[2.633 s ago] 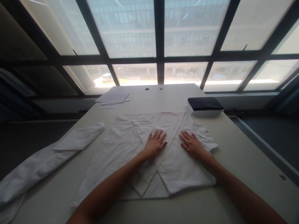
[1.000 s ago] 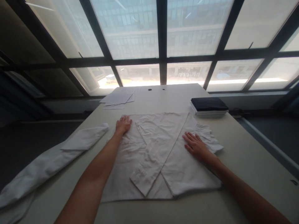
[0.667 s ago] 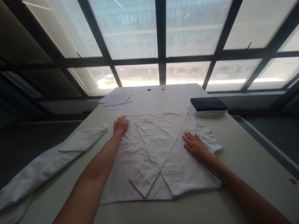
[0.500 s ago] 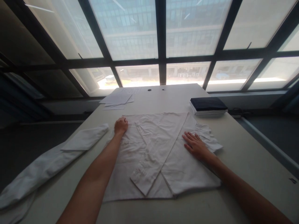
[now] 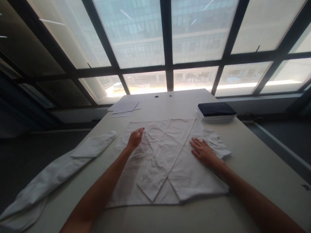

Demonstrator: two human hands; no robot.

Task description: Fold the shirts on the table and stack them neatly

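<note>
A white shirt [image 5: 187, 174] is spread on the table, one sleeve [image 5: 157, 168] folded slantwise across its body with the cuff toward me. At that sleeve's upper left fold, the fingers of my left hand [image 5: 135, 138] are pinched together on the cloth. My right hand [image 5: 204, 151] lies flat, fingers spread, on the right part of the shirt. Bunched fabric [image 5: 217, 140] sticks out beyond it on the right.
Another white garment [image 5: 55, 171] lies along the table's left edge. Paper sheets [image 5: 125, 105] rest at the back left. A stack of folded cloth with a dark piece on top [image 5: 216, 109] sits at the back right. Windows [image 5: 143, 38] rise behind the table [image 5: 167, 108].
My left hand has moved right, from the shirt's upper left corner to the edge of the folded sleeve. My right hand stays in place. The view has shifted slightly.
</note>
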